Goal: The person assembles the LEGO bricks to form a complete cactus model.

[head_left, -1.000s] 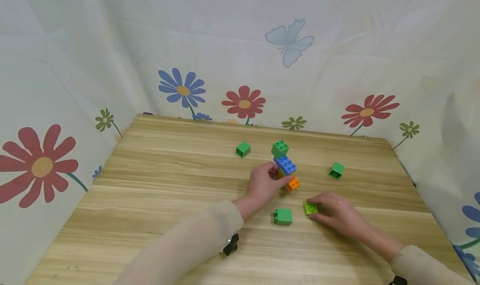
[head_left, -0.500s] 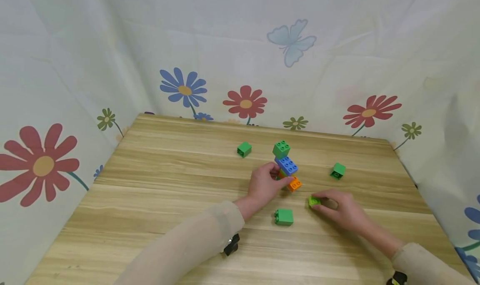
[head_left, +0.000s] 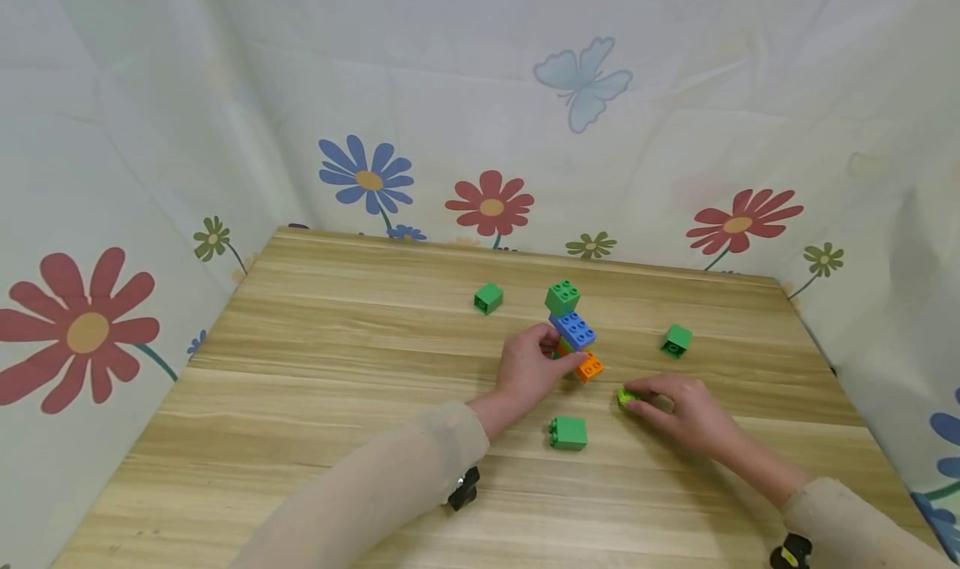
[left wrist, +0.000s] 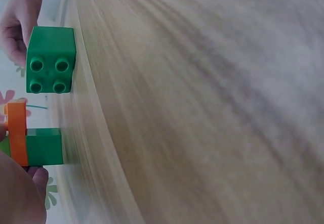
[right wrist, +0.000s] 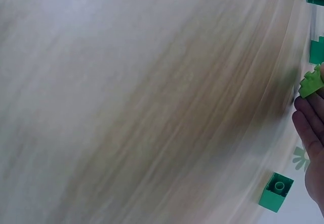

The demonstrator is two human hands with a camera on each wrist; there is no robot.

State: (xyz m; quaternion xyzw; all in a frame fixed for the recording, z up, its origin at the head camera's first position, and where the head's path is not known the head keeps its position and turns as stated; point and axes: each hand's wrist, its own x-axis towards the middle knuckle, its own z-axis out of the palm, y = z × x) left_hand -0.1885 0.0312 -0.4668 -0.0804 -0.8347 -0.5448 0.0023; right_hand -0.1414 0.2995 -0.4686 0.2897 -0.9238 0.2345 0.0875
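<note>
Brick stack [head_left: 573, 331] gripped by left hand [head_left: 527, 371], lime brick [head_left: 626, 396] pinched in right hand [head_left: 693, 412] — loose green brick [head_left: 568, 434] nearer on surface [head_left: 337, 336]

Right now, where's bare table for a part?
Free: table left of the left sleeve and leftmost green brick; also right of the rightmost green brick, out to the edge. Crowded: right of centre, where the left hand grips the stack, the right hand pinches the lime brick, and the nearest green brick lies.

Head, L-wrist + R-wrist cams: we can read no txt, labels, brands, nos. or signs; nothing legible to us in any view.
</note>
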